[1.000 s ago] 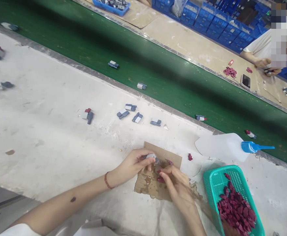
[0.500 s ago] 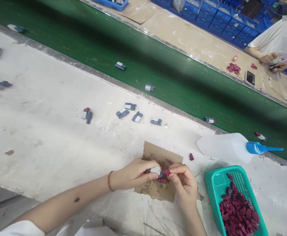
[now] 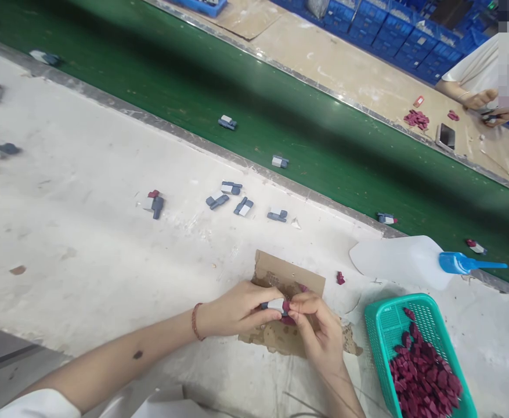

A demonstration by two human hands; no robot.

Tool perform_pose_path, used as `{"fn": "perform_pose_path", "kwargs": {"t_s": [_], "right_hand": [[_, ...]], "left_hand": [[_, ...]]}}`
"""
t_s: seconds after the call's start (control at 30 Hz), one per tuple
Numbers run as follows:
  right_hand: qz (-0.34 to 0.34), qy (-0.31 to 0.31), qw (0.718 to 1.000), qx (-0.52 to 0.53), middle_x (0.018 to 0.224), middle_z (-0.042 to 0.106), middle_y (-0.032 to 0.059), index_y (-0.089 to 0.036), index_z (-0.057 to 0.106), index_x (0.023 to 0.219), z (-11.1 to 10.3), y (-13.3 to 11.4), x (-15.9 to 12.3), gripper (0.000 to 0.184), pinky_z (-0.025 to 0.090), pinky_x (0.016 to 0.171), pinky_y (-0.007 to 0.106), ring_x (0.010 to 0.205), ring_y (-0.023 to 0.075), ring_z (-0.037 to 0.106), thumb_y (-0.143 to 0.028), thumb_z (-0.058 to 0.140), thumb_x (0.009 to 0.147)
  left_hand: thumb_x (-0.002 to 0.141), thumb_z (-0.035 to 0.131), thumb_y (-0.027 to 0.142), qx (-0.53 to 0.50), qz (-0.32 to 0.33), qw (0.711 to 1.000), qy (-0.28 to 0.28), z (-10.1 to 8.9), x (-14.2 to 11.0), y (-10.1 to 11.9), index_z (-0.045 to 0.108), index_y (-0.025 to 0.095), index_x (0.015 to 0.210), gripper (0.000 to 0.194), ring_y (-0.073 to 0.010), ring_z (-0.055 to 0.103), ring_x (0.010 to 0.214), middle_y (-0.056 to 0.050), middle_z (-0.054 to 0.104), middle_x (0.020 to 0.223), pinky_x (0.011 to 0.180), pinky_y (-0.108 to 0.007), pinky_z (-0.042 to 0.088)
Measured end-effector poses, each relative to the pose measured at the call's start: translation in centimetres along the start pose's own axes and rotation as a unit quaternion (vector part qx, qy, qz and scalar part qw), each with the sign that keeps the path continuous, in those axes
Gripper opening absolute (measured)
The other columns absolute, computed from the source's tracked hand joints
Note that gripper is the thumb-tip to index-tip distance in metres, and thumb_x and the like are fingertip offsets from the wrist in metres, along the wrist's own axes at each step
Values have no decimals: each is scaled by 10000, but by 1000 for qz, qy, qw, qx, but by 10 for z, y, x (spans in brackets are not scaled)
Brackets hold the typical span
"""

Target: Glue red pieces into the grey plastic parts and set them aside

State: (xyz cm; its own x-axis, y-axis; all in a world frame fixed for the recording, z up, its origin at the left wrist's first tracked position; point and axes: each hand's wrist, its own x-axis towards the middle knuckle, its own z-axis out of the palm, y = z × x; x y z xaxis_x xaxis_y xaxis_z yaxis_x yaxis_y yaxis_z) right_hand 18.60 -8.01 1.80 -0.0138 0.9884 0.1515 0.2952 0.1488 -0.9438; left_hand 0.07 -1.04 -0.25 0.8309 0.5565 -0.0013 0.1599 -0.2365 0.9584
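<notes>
Between thumb and fingers, my left hand (image 3: 248,307) grips a small white and grey-blue plastic piece (image 3: 275,305). My right hand (image 3: 319,325) pinches a small dark-red part (image 3: 286,307) against the right end of that piece, so the two touch. Below both hands lies a stained cardboard sheet (image 3: 289,267); more dark-red shows on it, partly hidden by my fingers. A single dark-red part (image 3: 340,278) lies just right of the cardboard. Several grey-blue and white pieces (image 3: 243,206) lie farther up the table, and one assembled piece with a red part (image 3: 153,203) sits left of them.
A green basket (image 3: 371,325) of dark-red parts stands at right. Behind it lies a white bottle (image 3: 393,261) with a blue nozzle. A green conveyor belt (image 3: 171,98) carries several pieces across. Beyond it, a co-worker's hands (image 3: 483,100) hold something near a phone (image 3: 446,136).
My right hand has moved left, bringing the dark-red part against the end of the white and grey-blue piece. Pieces on the belt have shifted to the right.
</notes>
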Motion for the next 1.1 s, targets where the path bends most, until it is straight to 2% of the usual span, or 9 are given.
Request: {"fn": "perform_pose_path", "kwargs": {"t_s": [0.2,0.43,0.57,0.67,0.73,0.8,0.93,1.03,1.1], "right_hand": [[-50,-36,997,-38,792,710,37,-227,674,888,-1,-4,1,154,551,663,299,728,176,668,-135,558,931],[56,5,998,0,744,725,34,-205,690,862,-3,-1,-3,94,559,583,256,640,168,683,-275,641,900],[33,10,999,-38,777,739,45,-211,701,833,-5,-4,1,122,577,667,277,720,184,703,-252,619,913],[26,7,996,-84,852,753,49,-224,721,939,-15,-13,3,127,576,706,278,777,187,710,-242,596,926],[26,19,991,-127,862,749,44,-232,717,1023,-31,-19,-1,167,570,703,275,771,184,706,-248,575,936],[31,69,978,-192,857,743,40,-237,712,1017,-54,-24,-12,172,561,706,278,771,188,700,-257,561,937],[112,198,909,-348,914,736,66,-232,694,940,-111,-22,-48,197,548,737,328,856,236,694,-316,516,933],[177,150,873,-430,958,727,89,-227,685,951,-142,-10,-74,234,537,805,406,917,280,679,-339,486,899],[203,115,859,-456,988,718,97,-224,678,974,-151,1,-87,235,529,840,433,957,291,666,-304,477,880]], "left_hand": [[1019,249,516,62,43,997,13,5,-2,-4,563,171,885,486,-142,536,560,-19,613,661,536,-241,353],[1029,227,499,125,63,989,45,4,0,4,583,169,915,499,-165,617,644,-51,690,751,597,-250,416],[1032,219,488,142,56,988,29,4,6,6,582,171,867,509,-161,618,619,-44,677,718,574,-248,428],[1030,264,475,167,69,983,16,-4,15,10,602,175,1032,452,-190,673,759,-75,726,881,657,-265,478],[1017,315,487,191,58,980,27,-16,27,13,586,189,1126,418,-209,682,818,-90,727,992,703,-290,498],[1000,347,500,210,21,976,60,-38,43,14,594,192,1099,406,-212,671,771,-85,718,993,681,-302,498],[972,391,467,253,-45,954,157,-97,88,0,602,191,1014,350,-233,636,798,-79,689,977,696,-327,483],[934,437,387,330,-62,919,205,-135,124,-18,615,190,973,268,-275,606,892,-100,659,958,800,-386,477],[915,440,341,358,-61,905,221,-147,143,-29,626,164,985,266,-335,561,1006,-153,629,1017,897,-464,434]]}}
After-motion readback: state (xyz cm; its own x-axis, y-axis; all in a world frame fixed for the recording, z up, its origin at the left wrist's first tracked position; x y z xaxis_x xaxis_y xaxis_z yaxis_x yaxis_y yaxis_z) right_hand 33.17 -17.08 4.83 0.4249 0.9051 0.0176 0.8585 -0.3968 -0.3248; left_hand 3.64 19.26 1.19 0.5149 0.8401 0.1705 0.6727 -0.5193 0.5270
